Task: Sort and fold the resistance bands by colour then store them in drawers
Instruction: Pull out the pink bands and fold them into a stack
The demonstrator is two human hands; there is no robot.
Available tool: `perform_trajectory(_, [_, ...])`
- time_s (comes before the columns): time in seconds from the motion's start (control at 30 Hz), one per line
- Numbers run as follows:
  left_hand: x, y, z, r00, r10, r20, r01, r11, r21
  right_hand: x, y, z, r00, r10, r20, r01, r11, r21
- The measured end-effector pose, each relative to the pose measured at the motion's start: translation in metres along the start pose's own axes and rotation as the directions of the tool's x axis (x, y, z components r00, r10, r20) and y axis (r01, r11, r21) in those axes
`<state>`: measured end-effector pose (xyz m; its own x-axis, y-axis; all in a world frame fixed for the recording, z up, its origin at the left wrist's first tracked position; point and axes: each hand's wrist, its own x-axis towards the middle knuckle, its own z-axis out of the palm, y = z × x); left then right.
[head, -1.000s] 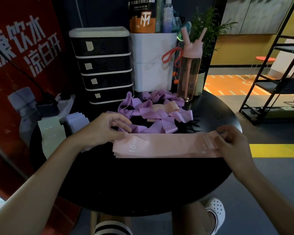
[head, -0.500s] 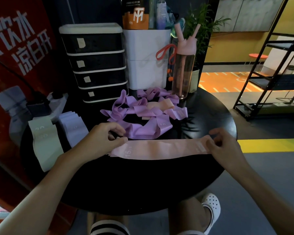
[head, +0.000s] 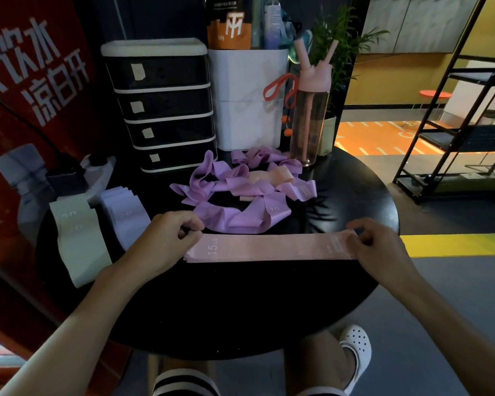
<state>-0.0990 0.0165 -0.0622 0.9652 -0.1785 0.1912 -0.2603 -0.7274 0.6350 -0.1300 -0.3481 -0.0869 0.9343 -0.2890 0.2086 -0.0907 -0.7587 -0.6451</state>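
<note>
A pink resistance band [head: 272, 247] marked 15 LB lies flat and stretched across the round black table [head: 240, 310]. My left hand [head: 166, 241] pinches its left end and my right hand [head: 375, 244] pinches its right end. Behind it sits a tangled heap of purple bands [head: 240, 201] with a peach band [head: 272, 177] among them. At the left lie a flat stack of pale green bands [head: 77, 241] and a stack of lavender bands [head: 126, 215]. A black drawer unit [head: 160, 107] with four shut drawers stands at the back.
A white bin [head: 249, 101] with a pouch and bottles stands right of the drawers, with a pink water bottle [head: 312, 110] and a plant [head: 343, 41] beside it. A power strip [head: 77, 178] lies at the far left. A black shelf rack [head: 455, 124] stands on the floor to the right.
The pink band looks straighter and flatter, with both hands still at its ends. The view has shifted slightly, so the green and lavender stacks at the left show more fully.
</note>
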Motion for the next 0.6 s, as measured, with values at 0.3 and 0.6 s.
perform_trajectory(0.3, [-0.003,0.005,0.004,0.983,0.153,-0.101,-0.121,0.955,0.27,-0.003,-0.003,0.002,0.988,-0.113,-0.104,0.096,0.984,-0.151])
perform_trajectory(0.6, [-0.007,0.033,0.041,0.875,0.469,0.12,-0.482,0.824,0.298,-0.013,-0.027,0.023,0.797,-0.598,0.083,0.598,0.763,-0.246])
